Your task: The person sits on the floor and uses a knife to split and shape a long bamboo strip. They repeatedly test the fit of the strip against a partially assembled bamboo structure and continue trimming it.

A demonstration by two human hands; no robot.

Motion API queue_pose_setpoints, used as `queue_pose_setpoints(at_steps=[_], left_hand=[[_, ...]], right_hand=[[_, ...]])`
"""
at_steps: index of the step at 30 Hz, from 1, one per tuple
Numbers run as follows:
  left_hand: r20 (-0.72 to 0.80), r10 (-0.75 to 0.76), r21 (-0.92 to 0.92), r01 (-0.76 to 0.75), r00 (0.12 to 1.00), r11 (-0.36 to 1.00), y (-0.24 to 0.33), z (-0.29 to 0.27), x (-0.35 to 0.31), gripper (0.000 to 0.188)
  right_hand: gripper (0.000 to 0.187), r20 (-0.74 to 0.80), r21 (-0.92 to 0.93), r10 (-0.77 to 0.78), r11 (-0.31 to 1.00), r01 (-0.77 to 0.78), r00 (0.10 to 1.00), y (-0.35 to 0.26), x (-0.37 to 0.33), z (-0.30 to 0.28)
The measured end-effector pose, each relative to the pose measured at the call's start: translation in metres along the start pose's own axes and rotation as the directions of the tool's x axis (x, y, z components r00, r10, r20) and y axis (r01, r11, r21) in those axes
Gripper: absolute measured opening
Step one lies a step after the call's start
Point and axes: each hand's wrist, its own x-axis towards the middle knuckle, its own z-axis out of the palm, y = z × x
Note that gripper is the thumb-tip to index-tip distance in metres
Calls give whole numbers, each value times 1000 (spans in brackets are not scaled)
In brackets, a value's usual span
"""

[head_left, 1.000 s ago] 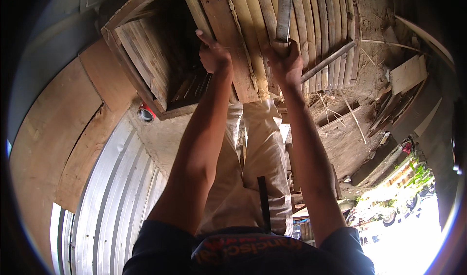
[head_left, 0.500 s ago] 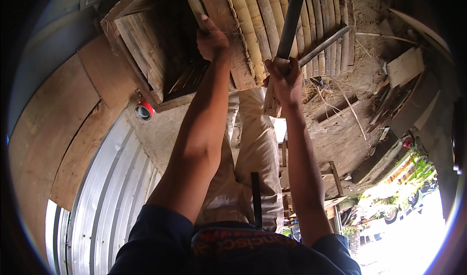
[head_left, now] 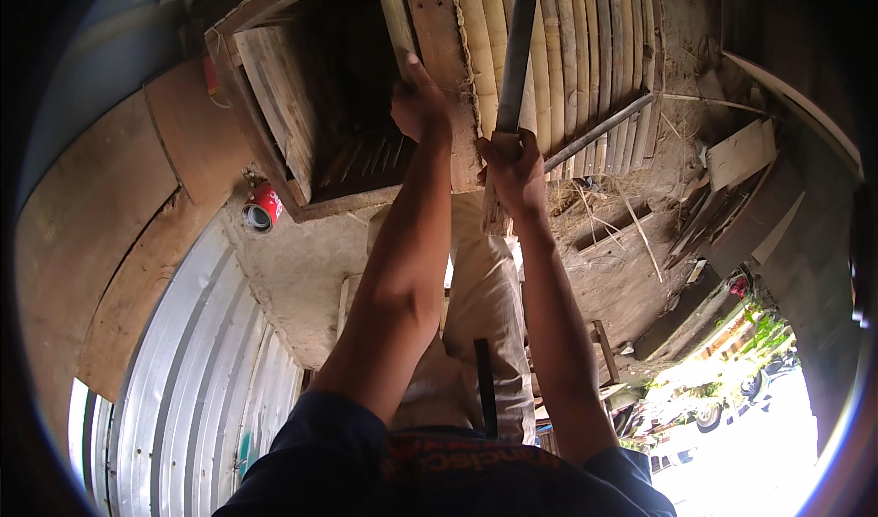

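Note:
My left hand [head_left: 421, 106] is closed around the lower end of a pale bamboo strip [head_left: 393, 14], its thumb laid along it. The strip runs away from me beside a brown wooden plank [head_left: 430, 23], over the edge of an open wooden box [head_left: 352, 202]. In my right hand [head_left: 514, 171] is a machete [head_left: 519, 60], gripped by its wooden handle. Its dark, broad blade points away from me, above a surface of bamboo slats [head_left: 585, 51]. The blade is apart from the strip.
A red can [head_left: 262, 208] lies by the box's near left corner. Corrugated metal sheet [head_left: 183, 362] and wooden boards [head_left: 101, 243] line the left. A thin pole [head_left: 599, 133] crosses the slats' near edge. Scrap wood [head_left: 745, 156] lies on the dirt floor at right.
My right hand has brought the machete left, closer to my left hand, and the blade's tip now shows. The view has shifted slightly. My left hand keeps its hold on the strip.

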Motion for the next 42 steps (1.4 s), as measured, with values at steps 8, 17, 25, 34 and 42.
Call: queue_pose_setpoints(at_steps=[8, 17, 25, 34, 42], left_hand=[[5, -55, -1, 55, 998, 998, -9, 0, -5, 80], [74, 23, -62, -19, 997, 998, -10, -5, -3, 81], [10, 244, -243, -234, 970, 941, -15, -2, 13, 76], [41, 191, -139, -184, 981, 973, -14, -3, 15, 81], [-19, 162, -105, -163, 987, 981, -13, 2, 9, 82]], right_hand=[[52, 3, -20, -21, 1000, 21, 1000, -28, 10, 11], [49, 33, -92, -96, 991, 99, 995, -48, 28, 1], [48, 16, -87, -18, 996, 19, 1000, -21, 18, -2], [49, -15, -158, -15, 987, 12, 1000, 27, -14, -1], [50, 28, -77, 19, 997, -17, 999, 29, -26, -6]])
